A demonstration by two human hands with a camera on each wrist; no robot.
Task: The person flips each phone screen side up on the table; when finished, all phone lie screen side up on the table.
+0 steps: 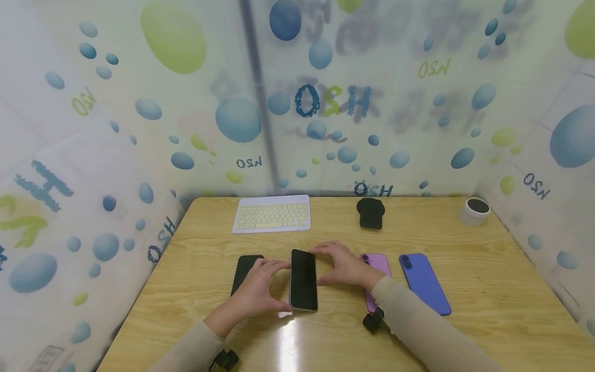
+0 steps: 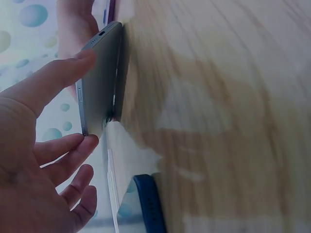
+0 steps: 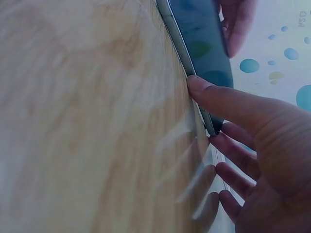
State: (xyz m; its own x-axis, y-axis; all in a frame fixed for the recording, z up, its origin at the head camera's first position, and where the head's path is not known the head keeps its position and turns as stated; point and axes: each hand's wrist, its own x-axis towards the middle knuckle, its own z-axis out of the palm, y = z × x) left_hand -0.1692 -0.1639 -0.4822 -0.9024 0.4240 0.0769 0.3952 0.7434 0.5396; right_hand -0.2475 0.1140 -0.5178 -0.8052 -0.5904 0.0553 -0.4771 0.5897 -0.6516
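Note:
A smartphone with a black screen (image 1: pixel 303 281) stands tilted above the wooden table, between both hands. My left hand (image 1: pixel 257 289) holds its raised left side, thumb at the near corner and fingertips at the far one; the left wrist view shows the phone's grey back (image 2: pixel 103 68). On the other side, my right hand (image 1: pixel 343 266) holds the lower right edge by thumb and fingertips, close to the tabletop in the right wrist view. Partly hidden by the left hand lies a dark phone (image 1: pixel 245 269). A pink phone (image 1: pixel 378 262) lies face down, partly beneath the right forearm.
Right of the pink phone is a blue phone (image 1: pixel 425 284), face down. A white keyboard (image 1: pixel 271 214) lies at the table's back left. Farther right are a black flat object (image 1: pixel 371 213) and a white round container with a dark top (image 1: pixel 475 211). Patterned sheets surround the table (image 1: pixel 492 268).

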